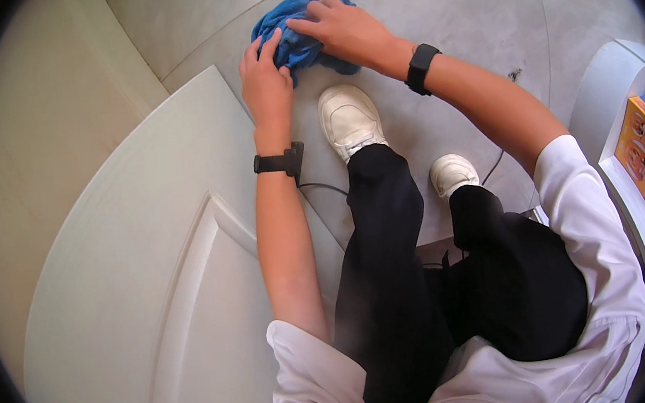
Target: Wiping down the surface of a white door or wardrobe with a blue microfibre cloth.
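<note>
A crumpled blue cloth (297, 26) lies on the grey tiled floor at the top middle, just beyond my white shoe. My left hand (267, 81) is at the cloth's near left edge, its fingers spread and touching the folds. From the right, my right hand (344, 30) rests over the cloth, with thumb and fingers gripping part of it. Whether the left fingers pinch any fabric is hard to tell. Both wrists wear black bands.
A white panelled door (178, 157) stands along my left side, beside a cream wall (57, 110). My white shoes (351, 117) are on the floor (468, 18). At right, a white shelf unit (608, 81) holds a yellow box (642, 153). A thin black cable runs behind my legs.
</note>
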### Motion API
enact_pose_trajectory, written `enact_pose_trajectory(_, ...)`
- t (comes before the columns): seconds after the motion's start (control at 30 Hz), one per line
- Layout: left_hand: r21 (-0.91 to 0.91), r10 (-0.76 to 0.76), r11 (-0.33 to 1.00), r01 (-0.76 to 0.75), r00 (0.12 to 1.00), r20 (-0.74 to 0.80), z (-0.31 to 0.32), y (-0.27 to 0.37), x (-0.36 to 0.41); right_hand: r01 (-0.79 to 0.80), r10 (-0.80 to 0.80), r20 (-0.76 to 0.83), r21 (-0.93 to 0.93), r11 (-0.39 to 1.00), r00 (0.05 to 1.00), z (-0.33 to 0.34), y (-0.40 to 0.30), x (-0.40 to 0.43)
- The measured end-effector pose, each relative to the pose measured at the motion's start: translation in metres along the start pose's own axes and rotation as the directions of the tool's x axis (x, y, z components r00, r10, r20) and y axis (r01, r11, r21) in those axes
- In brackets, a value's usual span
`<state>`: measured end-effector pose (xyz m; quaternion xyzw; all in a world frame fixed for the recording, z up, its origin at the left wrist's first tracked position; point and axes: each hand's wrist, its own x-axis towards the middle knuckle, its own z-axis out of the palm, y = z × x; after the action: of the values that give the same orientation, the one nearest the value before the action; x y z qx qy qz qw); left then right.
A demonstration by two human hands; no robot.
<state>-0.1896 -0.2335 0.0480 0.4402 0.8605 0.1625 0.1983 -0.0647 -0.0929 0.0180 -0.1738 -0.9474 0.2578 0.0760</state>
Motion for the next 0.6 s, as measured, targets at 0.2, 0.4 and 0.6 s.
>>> enact_pose_trajectory(0.2,-0.024,-0.159,0.987,0.158,0.986,-0.046,0.006,-0.002,-0.062,0.163,-0.166,0.126,0.031,0.986,0.978,0.016,-0.028,-0.01)
enact_pose_trajectory(0.4,-0.013,-0.321,0.947,0.321,0.947,0.015,0.016,0.011,-0.12,0.247,-0.261,0.204,0.092,0.965,0.944,0.027,-0.046,-0.029)
enact_pose_trajectory(0.6,0.002,-0.388,0.922,0.388,0.922,0.001,0.021,0.018,-0.126,0.275,-0.264,0.321,0.011,0.961,0.91,0.025,-0.064,-0.027)
